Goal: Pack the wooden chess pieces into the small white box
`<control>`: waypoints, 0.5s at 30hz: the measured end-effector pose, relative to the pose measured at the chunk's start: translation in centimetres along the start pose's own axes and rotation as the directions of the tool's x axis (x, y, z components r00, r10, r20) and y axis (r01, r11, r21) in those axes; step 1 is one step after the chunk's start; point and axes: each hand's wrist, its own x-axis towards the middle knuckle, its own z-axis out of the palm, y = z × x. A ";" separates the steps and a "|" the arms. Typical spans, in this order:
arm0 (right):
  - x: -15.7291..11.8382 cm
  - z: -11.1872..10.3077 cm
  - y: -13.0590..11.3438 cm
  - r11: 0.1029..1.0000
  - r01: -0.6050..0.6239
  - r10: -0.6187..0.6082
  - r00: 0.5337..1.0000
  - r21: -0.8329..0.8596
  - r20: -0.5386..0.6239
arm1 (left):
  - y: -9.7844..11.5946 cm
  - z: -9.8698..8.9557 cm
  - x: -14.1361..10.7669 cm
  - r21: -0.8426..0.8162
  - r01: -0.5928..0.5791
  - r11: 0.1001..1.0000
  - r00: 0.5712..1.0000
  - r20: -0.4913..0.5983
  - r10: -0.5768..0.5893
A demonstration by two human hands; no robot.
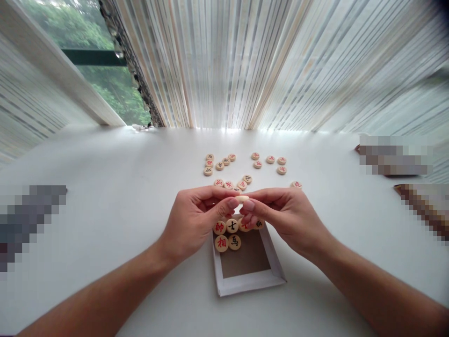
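Note:
Between the fingertips of my left hand point(198, 220) and my right hand point(286, 217) is one round wooden chess piece point(242, 200), seen nearly edge-on above the far end of a shallow white box point(252, 282). Both hands pinch it. Inside the box, a row of pieces lies along the far wall, among them a red-marked one point(219, 227) and a black-marked one point(232, 226); my right fingers partly cover this row. Nearer me in the box are a red piece point(221, 243) and a black piece point(235, 242). The brown box bottom shows below them.
Several loose pieces lie on the white table point(140, 224) beyond my hands, including a black-marked one point(247, 179) and one at the right point(296, 185). Blurred-out objects sit at the left point(28, 220) and right point(396, 157). Striped curtains point(217, 61) hang behind the table.

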 end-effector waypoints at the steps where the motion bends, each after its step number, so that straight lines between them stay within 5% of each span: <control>1: 0.0 0.0 -0.1 1.000 -0.003 0.003 1.000 -0.010 0.004 | 0.0 0.0 0.0 0.004 0.001 1.000 1.000 -0.008 -0.001; 15: 0.0 0.3 -0.3 0.996 -0.088 0.087 0.995 0.022 0.043 | -0.6 0.2 -0.7 0.044 -0.026 0.999 0.995 0.102 0.021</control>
